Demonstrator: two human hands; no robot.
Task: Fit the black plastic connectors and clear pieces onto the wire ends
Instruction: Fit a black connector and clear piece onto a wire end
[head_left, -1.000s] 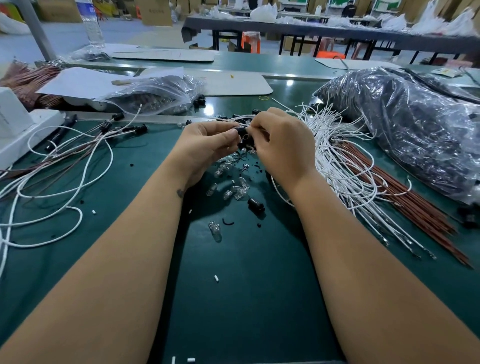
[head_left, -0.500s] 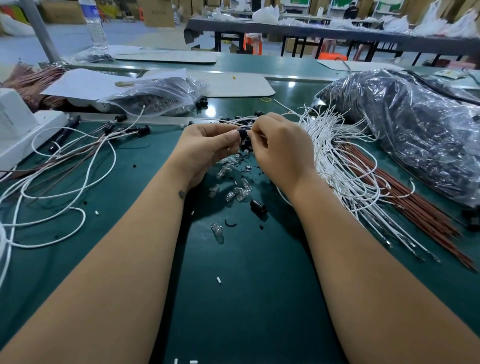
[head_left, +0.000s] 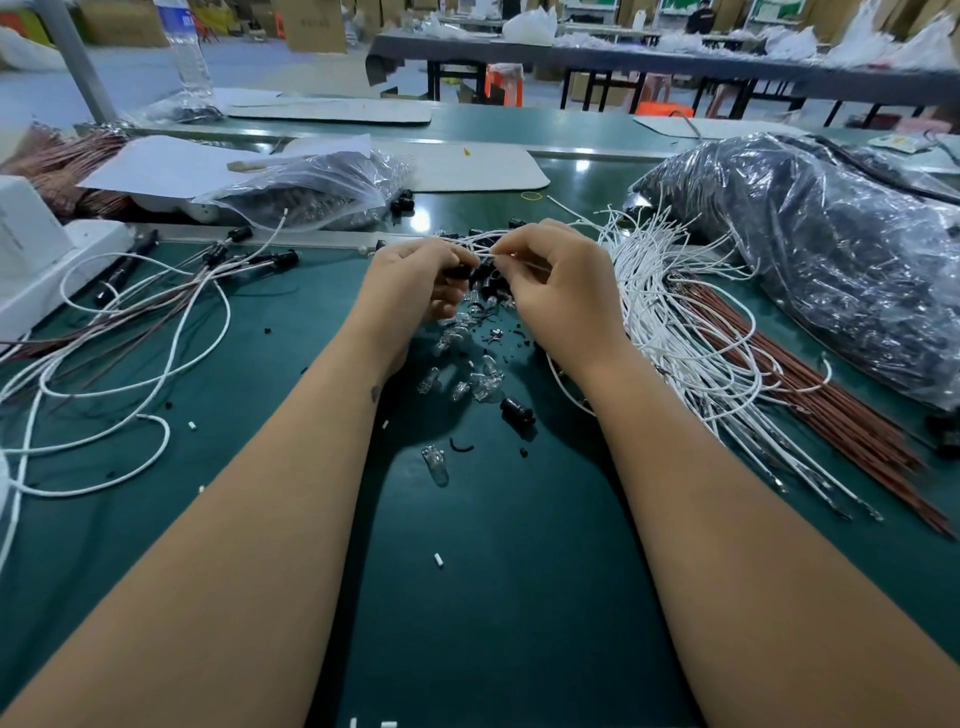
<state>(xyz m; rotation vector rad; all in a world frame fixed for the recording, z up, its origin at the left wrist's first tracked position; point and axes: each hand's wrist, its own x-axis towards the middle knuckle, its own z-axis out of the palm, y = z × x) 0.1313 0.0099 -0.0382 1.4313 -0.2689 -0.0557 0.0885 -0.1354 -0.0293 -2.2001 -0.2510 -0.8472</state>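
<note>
Black connector (head_left: 457, 271) sits in the left hand (head_left: 410, 291), fingers curled round it, held just above the green mat (head_left: 519, 597) at mid-table. Right hand (head_left: 558, 291) is right beside it, thumb + forefinger pinching a thin white wire (head_left: 480, 243) that runs across to the left hand's fingertips. Whether the wire end is already in the connector: can't tell, fingers hide it.

Directly under the hands lies a scatter of clear pieces (head_left: 480, 382) and small black bits; one loose black connector (head_left: 517, 413) lies just nearer, and a single clear piece (head_left: 436, 462) nearer still, apart from the rest.

Room: the mat betw. the two forearms is mostly bare dark green, only a few white offcuts on it. Right side is tight: white wire bundle (head_left: 691, 332) fans out touching the right wrist area, brown-red wire bundle (head_left: 810, 384) lies along its outer side, and a big plastic bag (head_left: 831, 260) of dark parts sits beyond that, near the table's right edge. Left side: finished leads w/ black ends (head_left: 156, 312) loop loosely over the mat, well apart from the left forearm; a white box (head_left: 31, 249) sits at the far left edge. Behind the hands a pale strip crosses the table, w/ a smaller clear bag (head_left: 322, 187) of parts just past it.

Pose: both forearms come in from the near edge and converge, wrists slightly raised, knuckles up, hands close together but not pressed.
</note>
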